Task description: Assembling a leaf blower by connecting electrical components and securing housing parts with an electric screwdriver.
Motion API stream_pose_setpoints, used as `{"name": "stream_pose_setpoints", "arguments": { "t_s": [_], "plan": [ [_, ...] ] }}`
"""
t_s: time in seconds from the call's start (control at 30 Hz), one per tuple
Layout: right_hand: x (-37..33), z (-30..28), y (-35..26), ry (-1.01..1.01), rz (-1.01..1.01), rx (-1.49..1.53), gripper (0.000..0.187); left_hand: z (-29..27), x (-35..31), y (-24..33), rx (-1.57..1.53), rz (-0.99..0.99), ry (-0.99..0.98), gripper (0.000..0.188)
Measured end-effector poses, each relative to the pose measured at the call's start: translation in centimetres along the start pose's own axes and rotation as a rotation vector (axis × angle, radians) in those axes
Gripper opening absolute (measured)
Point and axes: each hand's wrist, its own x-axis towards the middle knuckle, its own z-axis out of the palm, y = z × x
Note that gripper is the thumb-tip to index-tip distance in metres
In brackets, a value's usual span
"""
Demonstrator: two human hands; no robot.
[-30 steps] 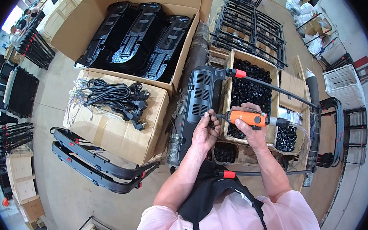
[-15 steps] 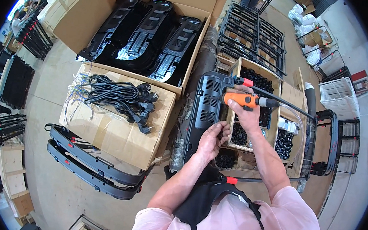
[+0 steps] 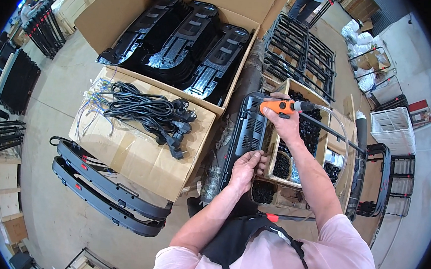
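Note:
My right hand is wrapped round an orange air screwdriver with a clear hose at its back end. The tool lies sideways over the upper right part of a long black plastic housing with vent slots; its tip is hidden. Beside the housing's lower right edge, the thumb and fingers of my left hand are pinched together. Whatever sits between them, if anything, is too small to make out. A black bar runs from the housing's top end toward the right.
Right of the housing stands a wooden box of small black parts. At left, black power cords lie on a cardboard box. Behind it, an open carton holds black housings. Curved grey frames lie at lower left.
My right hand has brought the screwdriver left, over the upper part of the housing. My left hand stays low by its edge, still pinched. The view has shifted slightly.

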Motion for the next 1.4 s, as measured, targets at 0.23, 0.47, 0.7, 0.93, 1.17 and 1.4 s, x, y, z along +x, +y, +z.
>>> {"name": "stream_pose_setpoints", "arguments": {
  "t_s": [0.23, 0.47, 0.7, 0.93, 1.17, 1.4],
  "plan": [
    [2.0, 0.5, -1.0, -0.093, 0.018, -0.068, 0.049, -0.3, 0.2, 0.3, -0.078, -0.032, 0.02, 0.028],
    [3.2, 1.0, -0.8, -0.188, 0.008, -0.155, 0.044, -0.2, 0.7, 0.1, -0.154, -0.019, 0.0, 0.029],
    [3.8, 0.8, -0.7, -0.202, 0.045, -0.227, 0.045, 0.0, 1.0, 0.3, -0.205, -0.024, 0.055, 0.029],
    [-0.4, -0.9, -5.1, -0.131, 0.039, -0.002, 0.054, 0.0, 2.2, 0.9, -0.404, -0.041, 0.092, 0.029],
    [-6.6, -3.4, -7.4, -0.151, 0.111, 0.033, 0.058, -0.3, 3.9, 1.9, -0.619, 0.049, 0.01, 0.029],
    [-7.9, -3.1, -6.2, -0.107, 0.132, 0.091, 0.059, 0.0, 4.0, 2.0, -0.547, 0.037, 0.006, 0.028]
  ]
}}
